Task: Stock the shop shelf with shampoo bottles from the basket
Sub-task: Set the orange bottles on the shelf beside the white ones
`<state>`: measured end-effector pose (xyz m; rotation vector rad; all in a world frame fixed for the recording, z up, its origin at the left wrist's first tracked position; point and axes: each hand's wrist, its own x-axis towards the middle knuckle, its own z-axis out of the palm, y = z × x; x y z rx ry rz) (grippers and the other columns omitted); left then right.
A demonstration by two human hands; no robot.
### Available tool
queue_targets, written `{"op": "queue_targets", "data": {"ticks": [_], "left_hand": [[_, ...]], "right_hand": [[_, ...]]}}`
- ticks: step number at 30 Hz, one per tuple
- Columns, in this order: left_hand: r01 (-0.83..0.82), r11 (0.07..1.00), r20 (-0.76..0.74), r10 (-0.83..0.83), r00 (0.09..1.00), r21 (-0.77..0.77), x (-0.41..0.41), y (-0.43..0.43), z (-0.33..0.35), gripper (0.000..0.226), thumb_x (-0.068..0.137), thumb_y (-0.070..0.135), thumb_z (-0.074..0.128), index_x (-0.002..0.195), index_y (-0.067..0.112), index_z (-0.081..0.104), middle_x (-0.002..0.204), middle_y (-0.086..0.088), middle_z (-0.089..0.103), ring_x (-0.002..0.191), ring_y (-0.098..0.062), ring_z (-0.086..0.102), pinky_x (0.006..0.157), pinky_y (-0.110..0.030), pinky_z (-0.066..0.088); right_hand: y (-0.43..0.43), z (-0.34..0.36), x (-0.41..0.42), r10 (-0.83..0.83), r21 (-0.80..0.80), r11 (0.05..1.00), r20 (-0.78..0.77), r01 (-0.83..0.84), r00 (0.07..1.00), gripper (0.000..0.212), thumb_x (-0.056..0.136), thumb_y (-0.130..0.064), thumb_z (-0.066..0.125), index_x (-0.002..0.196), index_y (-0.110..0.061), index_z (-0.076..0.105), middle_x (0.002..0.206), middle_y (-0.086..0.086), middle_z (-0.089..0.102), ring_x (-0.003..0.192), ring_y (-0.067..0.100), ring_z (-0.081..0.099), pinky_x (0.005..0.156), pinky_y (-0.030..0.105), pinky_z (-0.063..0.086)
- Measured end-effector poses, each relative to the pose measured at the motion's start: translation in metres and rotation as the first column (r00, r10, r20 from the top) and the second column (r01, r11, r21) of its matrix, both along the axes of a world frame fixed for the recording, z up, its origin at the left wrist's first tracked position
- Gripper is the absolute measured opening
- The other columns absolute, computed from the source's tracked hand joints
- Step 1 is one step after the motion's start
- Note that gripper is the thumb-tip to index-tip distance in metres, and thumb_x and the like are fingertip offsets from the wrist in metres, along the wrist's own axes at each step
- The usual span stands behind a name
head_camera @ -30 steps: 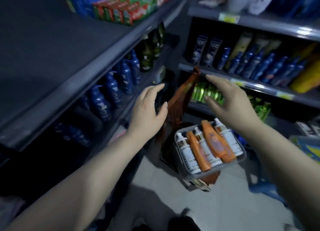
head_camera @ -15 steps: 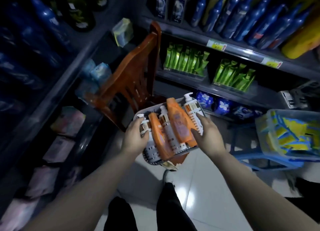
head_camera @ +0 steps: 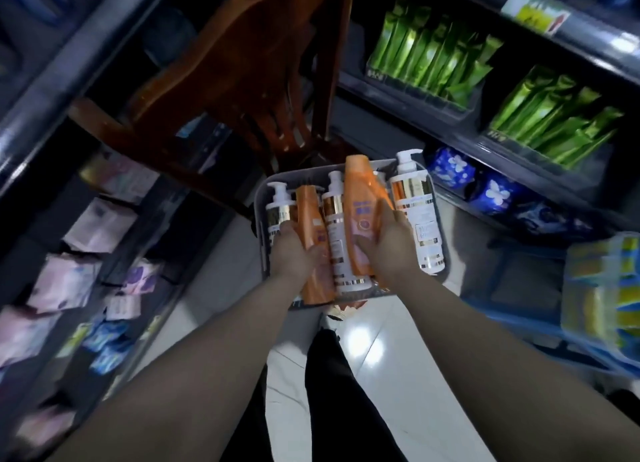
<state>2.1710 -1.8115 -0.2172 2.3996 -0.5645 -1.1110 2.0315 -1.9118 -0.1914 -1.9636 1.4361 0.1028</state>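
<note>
Head view, change: both hands, which were raised and open before the shelves a second ago and just reaching the bottles half a second ago, are now closing on bottles in the basket [head_camera: 262,198].
Legs: black trousers [head_camera: 332,392] are showing over the pale tiled floor [head_camera: 388,364].
Left hand [head_camera: 294,250]: fingers are curling round the left orange bottle [head_camera: 308,208], with the thumb lying across its front.
Right hand [head_camera: 391,246]: fingers are wrapping the right side of the right orange bottle [head_camera: 363,198] and the thumb is pressing on its label.
Shampoo: both orange bottles are lying in the grey basket among three white pump bottles [head_camera: 417,215], caps pointing away.
Writing: purple print on the right orange bottle and dark print on the white bottles are blurring past reading.
Beyond: a brown wooden chair [head_camera: 242,80] is standing just behind the basket; green sachets [head_camera: 433,56] are filling a far shelf, under a yellow price tag [head_camera: 535,14] that cannot be read.
</note>
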Motion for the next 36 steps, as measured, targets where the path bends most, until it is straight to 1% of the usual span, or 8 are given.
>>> {"op": "queue_targets", "data": {"ticks": [8,15,19,21,25,29,33,36], "left_hand": [[0.017,0.989,-0.053,-0.010,0.999,0.149,-0.004,-0.016,-0.010,0.051,0.077,0.040,0.073,0.119,0.013,0.059,0.114,-0.009,0.064,0.100,-0.027,0.064,0.086,-0.037,0.054],[-0.116,0.993,-0.248,0.110,0.962,-0.010,0.003,0.000,0.007,0.039,0.083,0.021,0.070,0.120,0.017,0.057,0.100,0.002,0.063,0.089,-0.017,0.060,0.082,-0.032,0.051],[-0.133,0.975,-0.367,0.060,0.928,-0.177,0.032,0.025,0.045,0.049,0.080,0.021,0.075,0.124,0.018,0.055,0.111,0.000,0.068,0.100,-0.021,0.066,0.093,-0.046,0.053],[-0.242,0.930,-0.517,0.067,0.853,-0.278,0.045,0.041,0.076,0.051,0.079,0.011,0.074,0.125,0.013,0.053,0.112,-0.005,0.070,0.101,-0.023,0.068,0.093,-0.044,0.053],[-0.399,0.789,-0.670,-0.021,0.742,-0.466,0.065,0.071,0.151,0.052,0.068,0.007,0.082,0.112,0.012,0.055,0.092,0.000,0.074,0.081,-0.013,0.071,0.069,-0.026,0.057],[-0.444,0.674,-0.629,-0.040,0.776,-0.590,0.087,0.109,0.224,0.085,0.043,0.045,0.094,0.111,0.012,0.055,0.089,0.002,0.074,0.079,-0.012,0.070,0.071,-0.028,0.057],[-0.419,0.605,-0.542,-0.025,0.840,-0.677,0.116,0.165,0.281,0.086,0.046,0.048,0.093,0.116,0.014,0.056,0.097,-0.004,0.072,0.088,-0.020,0.069,0.074,-0.035,0.057],[-0.367,0.574,-0.458,-0.015,0.889,-0.732,0.136,0.214,0.316,0.071,0.056,0.049,0.089,0.114,0.020,0.060,0.100,-0.007,0.071,0.091,-0.030,0.064,0.072,-0.040,0.052]], "right_hand": [[-0.019,-0.006,0.015,-0.107,0.139,0.984,-0.035,0.111,0.994,0.084,0.070,-0.042,0.080,0.135,-0.008,0.039,0.127,0.016,0.051,0.111,0.033,0.055,0.091,0.041,0.048],[-0.006,0.014,0.014,-0.185,0.230,0.961,0.108,0.156,0.977,0.071,0.078,-0.030,0.075,0.134,-0.017,0.034,0.110,0.004,0.059,0.097,0.026,0.060,0.078,0.039,0.051],[-0.002,0.048,-0.004,-0.338,0.452,0.871,0.261,0.195,0.904,0.068,0.077,-0.023,0.079,0.135,-0.025,0.044,0.111,-0.005,0.062,0.096,0.018,0.064,0.065,0.027,0.050],[-0.001,0.078,-0.009,-0.385,0.527,0.835,0.349,0.161,0.854,0.056,0.077,-0.017,0.079,0.124,-0.026,0.050,0.108,-0.001,0.067,0.088,0.017,0.068,0.062,0.028,0.054],[0.004,0.138,-0.001,-0.333,0.574,0.818,0.508,-0.024,0.794,0.056,0.074,-0.002,0.078,0.118,-0.021,0.049,0.103,0.004,0.068,0.084,0.016,0.070,0.064,0.028,0.056],[0.023,0.189,0.029,-0.200,0.477,0.860,0.644,-0.183,0.739,0.063,0.060,-0.010,0.076,0.116,-0.018,0.048,0.096,-0.003,0.070,0.085,0.010,0.068,0.072,0.025,0.053],[0.061,0.241,0.071,-0.061,0.359,0.869,0.762,-0.342,0.645,0.056,0.061,-0.005,0.073,0.111,-0.018,0.052,0.084,-0.009,0.072,0.079,0.005,0.067,0.069,0.020,0.052],[0.096,0.277,0.104,0.015,0.276,0.864,0.822,-0.421,0.569,0.053,0.061,-0.004,0.073,0.108,-0.017,0.052,0.083,-0.009,0.072,0.076,0.005,0.066,0.067,0.019,0.052]]}}
